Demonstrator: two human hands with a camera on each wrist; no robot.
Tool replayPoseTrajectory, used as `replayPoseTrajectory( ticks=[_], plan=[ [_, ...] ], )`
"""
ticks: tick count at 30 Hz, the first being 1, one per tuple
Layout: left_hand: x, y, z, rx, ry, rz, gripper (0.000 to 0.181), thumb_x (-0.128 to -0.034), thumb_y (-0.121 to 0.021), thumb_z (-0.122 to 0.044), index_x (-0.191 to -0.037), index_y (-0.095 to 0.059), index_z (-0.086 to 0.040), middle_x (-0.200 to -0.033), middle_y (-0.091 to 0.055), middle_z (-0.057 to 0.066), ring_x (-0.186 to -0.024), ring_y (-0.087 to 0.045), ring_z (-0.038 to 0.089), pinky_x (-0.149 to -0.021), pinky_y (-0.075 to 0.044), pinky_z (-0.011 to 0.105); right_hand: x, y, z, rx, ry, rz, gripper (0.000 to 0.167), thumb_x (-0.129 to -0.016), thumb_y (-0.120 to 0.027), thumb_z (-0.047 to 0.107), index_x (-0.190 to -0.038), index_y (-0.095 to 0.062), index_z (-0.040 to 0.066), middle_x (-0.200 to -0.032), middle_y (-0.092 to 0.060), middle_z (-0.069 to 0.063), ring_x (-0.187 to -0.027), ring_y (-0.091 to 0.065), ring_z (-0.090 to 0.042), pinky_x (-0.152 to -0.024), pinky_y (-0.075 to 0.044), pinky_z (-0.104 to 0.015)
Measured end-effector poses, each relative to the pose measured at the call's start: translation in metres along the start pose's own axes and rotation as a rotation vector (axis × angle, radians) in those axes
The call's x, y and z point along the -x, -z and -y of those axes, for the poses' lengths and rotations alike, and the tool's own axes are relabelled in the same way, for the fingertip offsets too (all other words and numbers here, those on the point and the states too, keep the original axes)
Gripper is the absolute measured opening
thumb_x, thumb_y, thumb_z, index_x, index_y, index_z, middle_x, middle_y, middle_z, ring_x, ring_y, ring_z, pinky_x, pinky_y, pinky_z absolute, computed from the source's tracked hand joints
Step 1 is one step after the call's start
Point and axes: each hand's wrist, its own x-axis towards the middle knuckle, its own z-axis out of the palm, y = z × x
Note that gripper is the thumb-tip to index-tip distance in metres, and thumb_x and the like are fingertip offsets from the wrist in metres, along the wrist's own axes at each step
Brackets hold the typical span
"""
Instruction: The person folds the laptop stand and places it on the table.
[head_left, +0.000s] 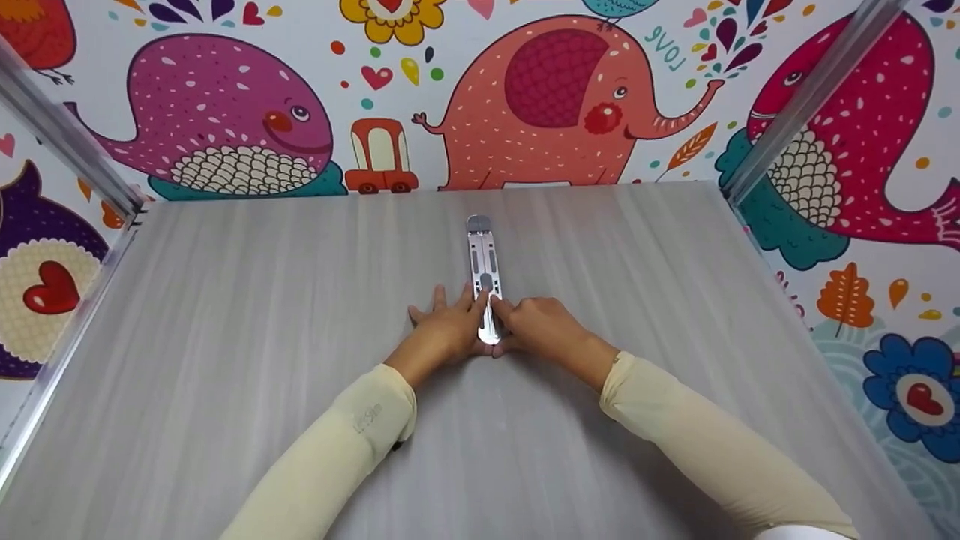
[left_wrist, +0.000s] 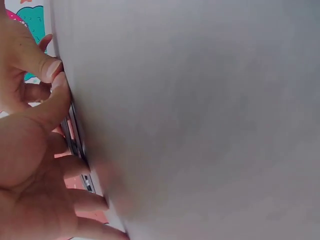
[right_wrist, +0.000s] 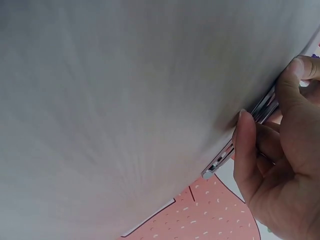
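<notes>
A slim silver metal piece with long slots, like a folded laptop stand (head_left: 484, 251), lies on the table, pointing away from me. My left hand (head_left: 448, 330) is at the left of its near end, with index finger and thumb holding that end. The other left fingers spread over the tabletop. From the right, my right hand (head_left: 547, 326) grips the same end with curled fingers and thumb. Both thumbs meet at the near tip, as the left wrist view shows at the left thumb (left_wrist: 57, 100). In the right wrist view, the right hand (right_wrist: 285, 150) partly hides the stand.
The table (head_left: 262, 300) has a pale grey wood grain. Behind it stands a wall panel (head_left: 390, 90) printed with cartoon animals. Metal posts (head_left: 810, 105) rise at the back corners, and printed panels flank both sides.
</notes>
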Motion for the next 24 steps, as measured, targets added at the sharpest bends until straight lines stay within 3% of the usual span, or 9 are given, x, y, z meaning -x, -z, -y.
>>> replayPoseTrajectory(
  ticks=[8, 14, 17, 20, 24],
  plan=[
    [0.004, 0.001, -0.001, -0.025, 0.006, -0.021, 0.106, -0.0836, -0.071, -0.065, -0.164, -0.021, -0.019, -0.171, -0.021, 0.011, -0.152, -0.015, 0.057, -0.101, -0.023, 0.087, 0.003, 0.000, 0.003, 0.032, 0.040, -0.093, 0.069, -0.074, -0.083, 0.047, -0.125, -0.064, 0.005, -0.062, -0.065, -0.009, -0.056, -0.065, -0.027, -0.051, -0.053, -0.043],
    [0.004, -0.001, -0.001, -0.027, -0.029, -0.022, 0.103, -0.0852, -0.070, -0.064, -0.164, -0.020, -0.021, -0.171, -0.020, 0.011, -0.151, -0.015, 0.057, -0.102, -0.023, 0.087, 0.009, 0.007, -0.002, -0.011, 0.043, -0.021, 0.075, -0.076, -0.081, 0.053, -0.129, -0.062, 0.004, -0.065, -0.067, -0.009, -0.060, -0.066, -0.026, -0.054, -0.054, -0.044],
    [0.006, -0.001, 0.002, -0.024, -0.046, -0.028, 0.099, -0.0884, -0.070, -0.059, -0.165, -0.020, -0.022, -0.171, -0.019, 0.010, -0.152, -0.015, 0.055, -0.104, -0.023, 0.085, 0.011, 0.013, -0.009, -0.063, 0.019, 0.032, 0.080, -0.078, -0.079, 0.058, -0.136, -0.060, 0.007, -0.074, -0.071, -0.009, -0.068, -0.069, -0.026, -0.060, -0.056, -0.046],
    [0.011, 0.001, 0.008, 0.011, -0.053, -0.014, 0.096, -0.0918, -0.069, -0.055, -0.165, -0.017, -0.021, -0.171, -0.017, 0.012, -0.154, -0.014, 0.052, -0.108, -0.023, 0.083, 0.015, 0.019, -0.021, -0.102, -0.019, 0.024, 0.081, -0.083, -0.076, 0.058, -0.144, -0.056, 0.010, -0.086, -0.073, -0.010, -0.079, -0.070, -0.028, -0.066, -0.058, -0.048],
    [0.020, 0.013, 0.022, 0.057, -0.034, -0.014, 0.091, -0.0962, -0.064, -0.053, -0.165, -0.015, -0.020, -0.172, -0.012, 0.013, -0.156, -0.010, 0.047, -0.113, -0.018, 0.079, 0.021, 0.032, -0.044, -0.127, -0.130, -0.003, 0.082, -0.091, -0.067, 0.060, -0.154, -0.044, 0.015, -0.117, -0.071, -0.019, -0.115, -0.065, -0.037, -0.088, -0.057, -0.056]
  ],
)
